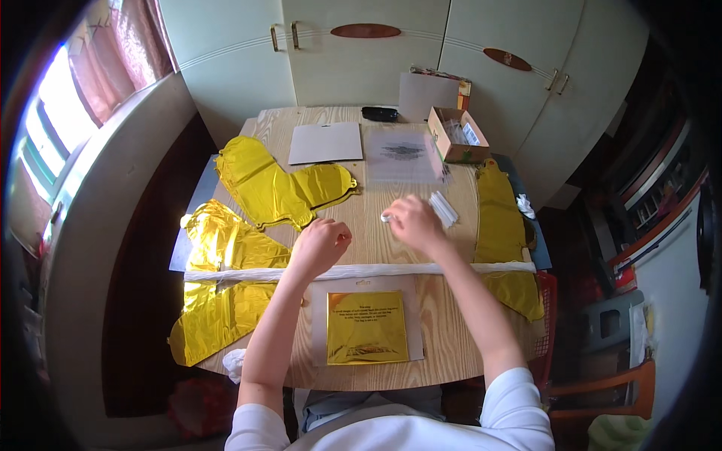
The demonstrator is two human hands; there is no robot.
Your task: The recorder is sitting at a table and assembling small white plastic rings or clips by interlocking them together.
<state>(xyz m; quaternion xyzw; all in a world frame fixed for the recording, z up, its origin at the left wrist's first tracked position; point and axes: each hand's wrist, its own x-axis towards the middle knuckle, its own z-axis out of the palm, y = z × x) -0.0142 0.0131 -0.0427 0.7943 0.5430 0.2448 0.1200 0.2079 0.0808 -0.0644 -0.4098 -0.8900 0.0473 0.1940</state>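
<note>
My right hand [415, 224] is raised over the middle of the table, its fingers closed on a small white piece [386, 218] whose kind I cannot make out. Level with it on the left, my left hand [322, 244] is curled shut; whatever its fingers hold is hidden. Below both hands, a long bundle of white strands [361, 271] stretches across the table. In front of me lies a folded gold foil packet [366, 328] in clear wrap on a pale card [321, 301]. A flat gold foil balloon [272, 188] lies just beyond my left hand. White sticks [444, 209] lie beside my right hand.
More gold foil balloons lie at the left [226, 248] and right [496, 214] table edges. Farther back are a pale sheet [326, 143], clear plastic bags [402, 156], an open cardboard box [465, 152] and a black object [380, 114]. Crumpled white tissue [234, 364] sits near left.
</note>
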